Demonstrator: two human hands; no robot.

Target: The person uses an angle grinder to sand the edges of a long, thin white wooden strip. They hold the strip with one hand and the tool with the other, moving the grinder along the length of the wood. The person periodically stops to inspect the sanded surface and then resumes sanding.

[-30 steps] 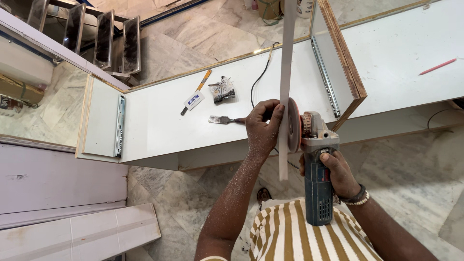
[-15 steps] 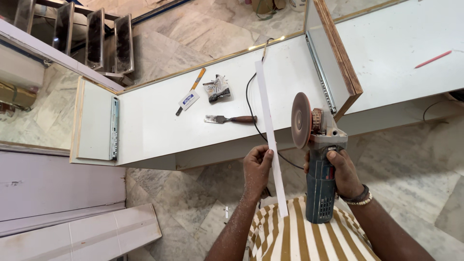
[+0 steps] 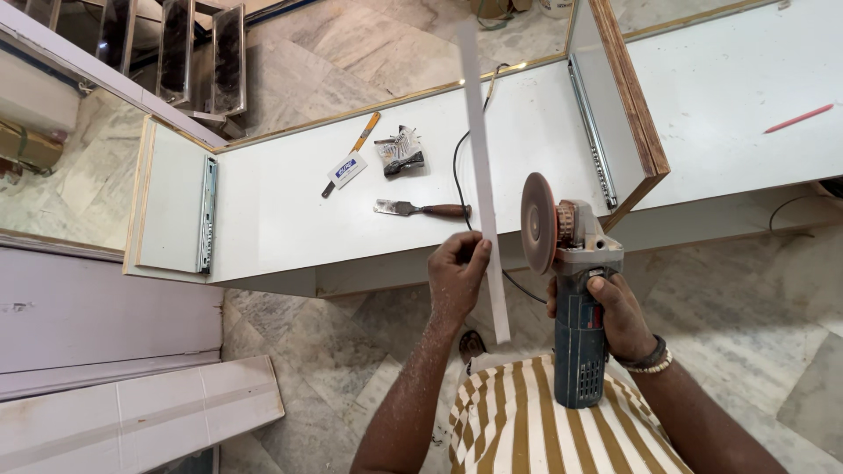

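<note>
My left hand grips a long thin white strip near its lower end, holding it almost upright in front of me. My right hand holds a blue-green angle grinder by its body, with its brown sanding disc facing left. The disc stands a short way to the right of the strip, not touching it. A beaded bracelet sits on my right wrist.
A white laminated cabinet panel lies on the marble floor, with metal drawer slides and an upright divider. On it lie a chisel, a pencil-like tool, a crumpled wrapper, a black cord and a red pencil. White boards lie at lower left.
My left hand slid down the strip and pulled it left, away from the grinder disc it was pressed against a second ago. The grinder stays in my right hand.
</note>
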